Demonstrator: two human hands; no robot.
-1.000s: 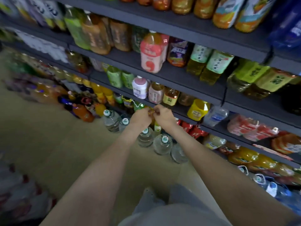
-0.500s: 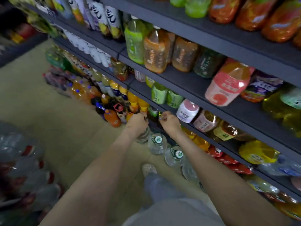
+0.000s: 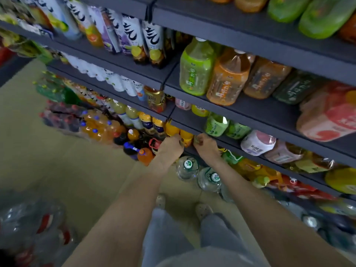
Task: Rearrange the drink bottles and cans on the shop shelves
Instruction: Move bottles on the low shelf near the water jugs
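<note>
Mid-task. Left hand (image 3: 170, 146) fingers curl against yellow bottles (image 3: 186, 137), grip unclear; right hand (image 3: 207, 147) grips small drink (image 3: 197, 139). Shelf (image 3: 229, 141) likely unfinished.

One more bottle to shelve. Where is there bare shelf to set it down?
Bare shelf in front of the brown bottle, between orange bottle and pink bottle. Another left of the small green bottle. Crowded by the yellow bottles.

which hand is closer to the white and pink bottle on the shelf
Right. The right hand is left of the white and pink bottle; the left hand is further left, by the yellow bottles.
</note>
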